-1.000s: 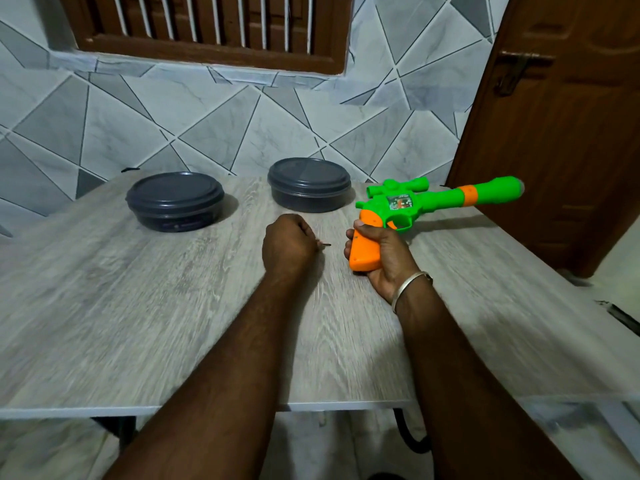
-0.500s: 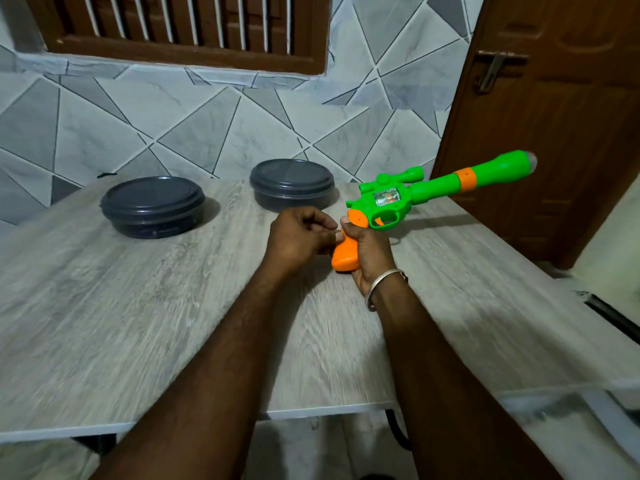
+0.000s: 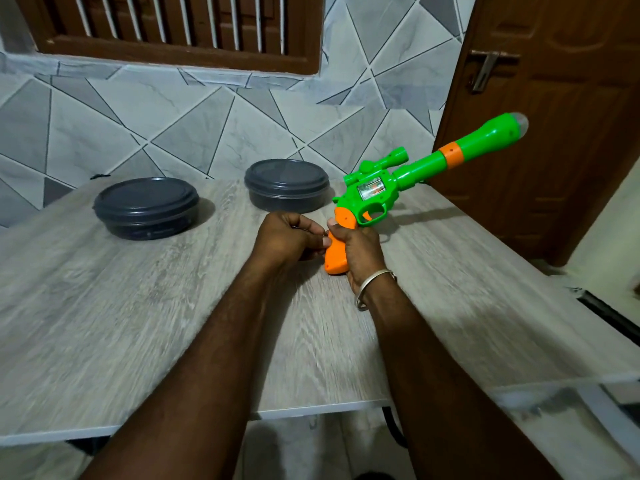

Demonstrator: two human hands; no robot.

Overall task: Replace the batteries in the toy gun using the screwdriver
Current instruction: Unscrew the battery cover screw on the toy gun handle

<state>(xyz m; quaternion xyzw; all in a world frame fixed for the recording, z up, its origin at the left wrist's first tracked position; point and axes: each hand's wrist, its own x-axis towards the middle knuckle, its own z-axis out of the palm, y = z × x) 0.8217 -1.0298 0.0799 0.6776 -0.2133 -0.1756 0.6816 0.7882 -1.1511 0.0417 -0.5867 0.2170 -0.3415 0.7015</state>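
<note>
Orange handle of the toy gun [image 3: 377, 199] is grasped by the right grip [image 3: 362, 251], above the counter [image 3: 138, 306]. The left grip [image 3: 284, 237] came over to it, curled, contents unclear; battery-cover work probably starts.

The table [image 3: 104, 323] has a pale grey wood-grain top with a thin white edge, and a dark leg [image 3: 394, 431] shows beneath its front. Behind it the wall [image 3: 166, 126] is covered in grey marbled tiles cut into triangles and slanted shapes, light and darker grey, split by thin dark lines. High up sits a window [image 3: 173, 29] with a brown wooden frame and white upright bars. To the right stands a brown panelled wooden door [image 3: 571, 150] with a metal latch [image 3: 485, 71]. The floor [image 3: 287, 452] is pale, and the light is soft and even.
</note>
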